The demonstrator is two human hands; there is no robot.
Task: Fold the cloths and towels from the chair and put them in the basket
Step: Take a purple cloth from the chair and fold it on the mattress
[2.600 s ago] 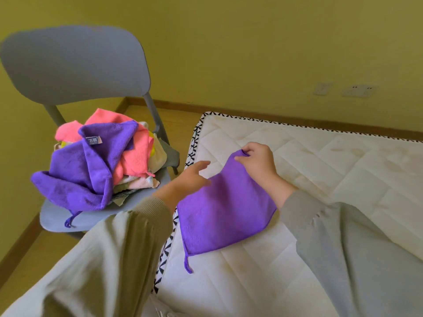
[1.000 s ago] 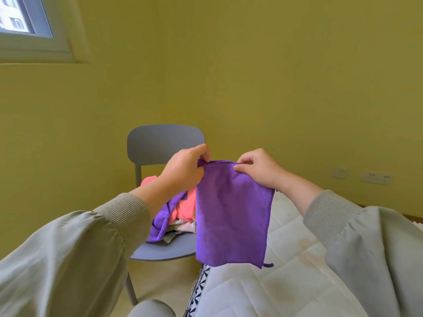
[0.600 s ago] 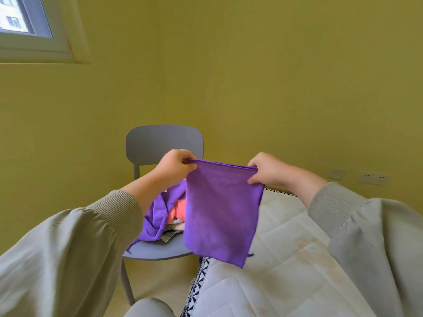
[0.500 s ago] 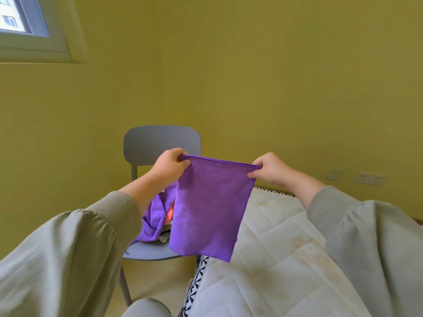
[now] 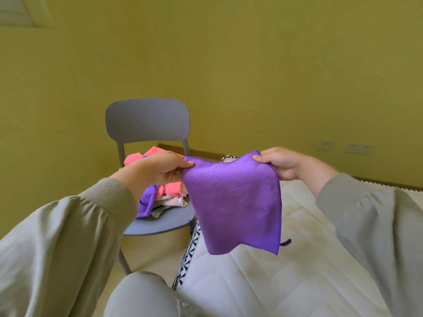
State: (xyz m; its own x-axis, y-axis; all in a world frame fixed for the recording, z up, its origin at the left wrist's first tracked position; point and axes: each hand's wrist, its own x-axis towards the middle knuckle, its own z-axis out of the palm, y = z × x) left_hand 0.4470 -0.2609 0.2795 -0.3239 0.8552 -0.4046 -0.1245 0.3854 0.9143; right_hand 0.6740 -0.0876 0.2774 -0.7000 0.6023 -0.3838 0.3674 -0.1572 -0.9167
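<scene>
A folded purple cloth point(image 5: 235, 202) hangs in the air in front of me, held by its two top corners. My left hand point(image 5: 158, 170) pinches the left corner and my right hand point(image 5: 281, 162) pinches the right one. The cloth's lower edge hangs just above the white quilted mattress point(image 5: 286, 282), with a small purple loop at its lower right. Behind my left hand stands a grey chair point(image 5: 147, 121) carrying a pile of cloths point(image 5: 160, 195), pink, purple and pale ones. No basket is in view.
The chair stands against a yellow-green wall, left of the mattress with its black-and-white patterned edge point(image 5: 190, 252). Wall sockets point(image 5: 358, 148) sit low on the right. My knee point(image 5: 142, 294) is at the bottom centre. Wooden floor shows under the chair.
I lifted the purple cloth off the mattress and held it up by two corners. In the last half second my view tilted down and the cloth's top edge slackened and sagged slightly.
</scene>
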